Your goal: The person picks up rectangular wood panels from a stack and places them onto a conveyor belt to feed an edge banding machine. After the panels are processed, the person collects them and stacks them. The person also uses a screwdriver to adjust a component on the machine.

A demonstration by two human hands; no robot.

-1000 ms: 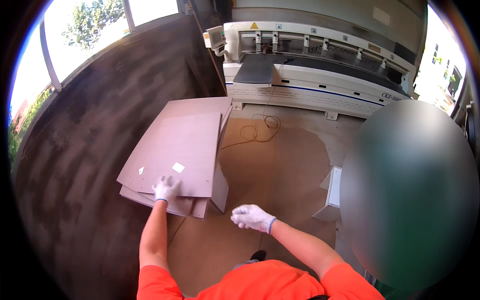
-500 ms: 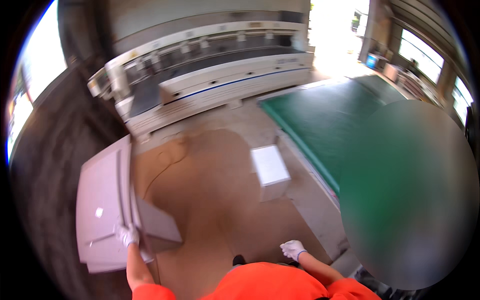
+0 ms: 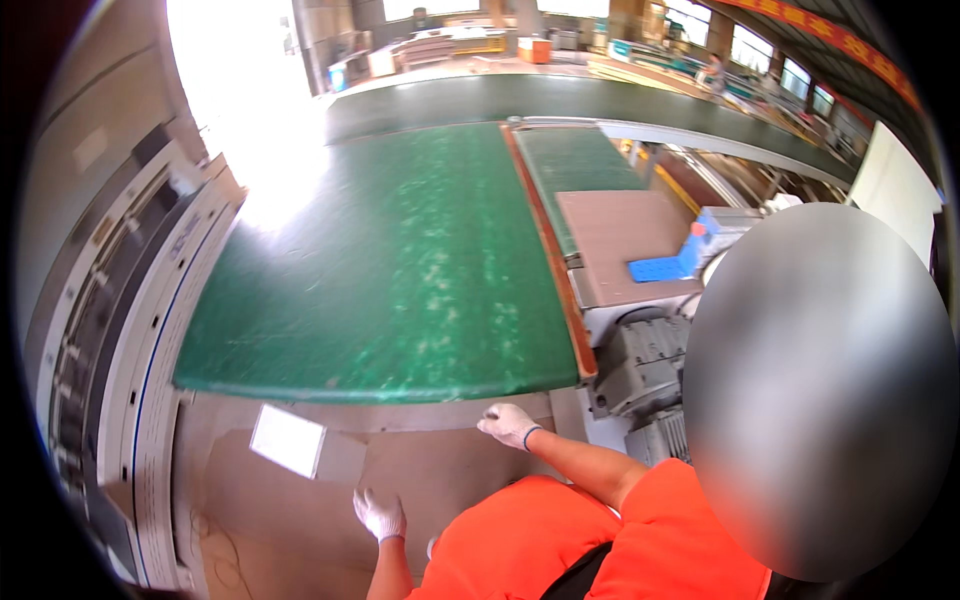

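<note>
My left hand (image 3: 380, 516), in a white glove, is low in the middle over the brown floor. Its fingers are apart and it holds nothing. Higher and to the right, my right hand (image 3: 509, 426), also gloved, has its fingers curled in with nothing visible in them. It is just short of the near edge of a wide green conveyor belt (image 3: 400, 270). A white-topped box (image 3: 288, 440) stands on the floor to the left of both hands, touched by neither.
A long white machine (image 3: 150, 400) runs along the left. Right of the belt are a reddish-brown board (image 3: 630, 230), a blue bracket (image 3: 663, 268) and a grey motor (image 3: 645, 360). A cable (image 3: 228, 560) lies on the floor at lower left. A blurred oval hides the right side.
My view has swung right, from the floor to the green belt. My left hand has let go of the pale stacked panels, which are out of view. My right hand is now nearer the belt.
</note>
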